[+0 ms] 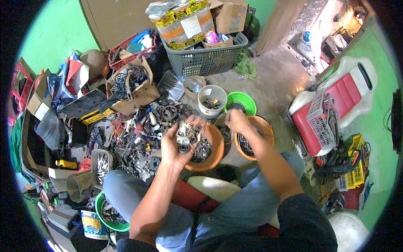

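Note:
My left hand [174,151] is turned palm up with its fingers curled round a handful of small mixed parts [184,133], pale, metallic and dark, one of them a dark ring. Beneath it is an orange bowl [219,145] with small metal pieces inside. My right hand [238,122] is closed at the near rim of a bright green bowl [249,101]. Something dark shows past its fingers, but whether they grip it cannot be made out. Below my right wrist stands a second orange bowl [268,133] holding dark metal pieces. A white bucket [205,110] with small parts sits between both hands, farther off.
Loose parts [138,138] are heaped on the floor to the left, beside a cardboard box of cables [132,105]. A grey basket [197,61] with boxes stands at the back. On the right are a red-and-white seat [342,98] and a yellow crate [357,161].

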`<move>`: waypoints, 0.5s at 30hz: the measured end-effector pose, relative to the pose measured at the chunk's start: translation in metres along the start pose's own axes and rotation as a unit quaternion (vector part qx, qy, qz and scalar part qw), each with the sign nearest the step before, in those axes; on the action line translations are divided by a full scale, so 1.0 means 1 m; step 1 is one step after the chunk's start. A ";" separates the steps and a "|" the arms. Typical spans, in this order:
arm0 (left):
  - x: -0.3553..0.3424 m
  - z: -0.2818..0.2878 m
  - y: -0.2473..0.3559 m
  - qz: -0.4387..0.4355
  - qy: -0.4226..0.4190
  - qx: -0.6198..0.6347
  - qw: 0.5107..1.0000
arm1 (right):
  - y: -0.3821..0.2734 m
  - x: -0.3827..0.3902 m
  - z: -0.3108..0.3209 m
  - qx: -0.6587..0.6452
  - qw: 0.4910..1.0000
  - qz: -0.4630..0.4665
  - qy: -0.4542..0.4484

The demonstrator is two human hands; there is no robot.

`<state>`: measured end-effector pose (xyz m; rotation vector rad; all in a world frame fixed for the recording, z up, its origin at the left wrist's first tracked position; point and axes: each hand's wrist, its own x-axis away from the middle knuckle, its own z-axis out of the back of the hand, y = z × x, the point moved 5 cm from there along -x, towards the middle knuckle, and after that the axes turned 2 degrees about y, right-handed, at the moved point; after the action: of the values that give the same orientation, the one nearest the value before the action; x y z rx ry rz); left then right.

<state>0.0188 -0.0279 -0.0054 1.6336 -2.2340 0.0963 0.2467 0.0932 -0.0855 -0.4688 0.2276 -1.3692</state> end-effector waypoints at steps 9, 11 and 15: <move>0.011 0.002 0.007 -0.010 0.007 -0.002 1.000 | 0.019 0.012 -0.039 0.071 0.995 -0.067 -0.007; 0.011 0.001 0.005 -0.003 -0.003 -0.027 1.000 | -0.005 0.006 -0.015 0.020 0.998 -0.036 0.041; 0.012 -0.005 0.000 0.005 -0.003 0.006 1.000 | -0.078 0.016 0.046 -0.159 0.970 0.070 0.170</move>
<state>0.0166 -0.0377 0.0037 1.6317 -2.2496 0.1061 0.2002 0.0759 -0.0084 -0.4699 0.7572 -1.2718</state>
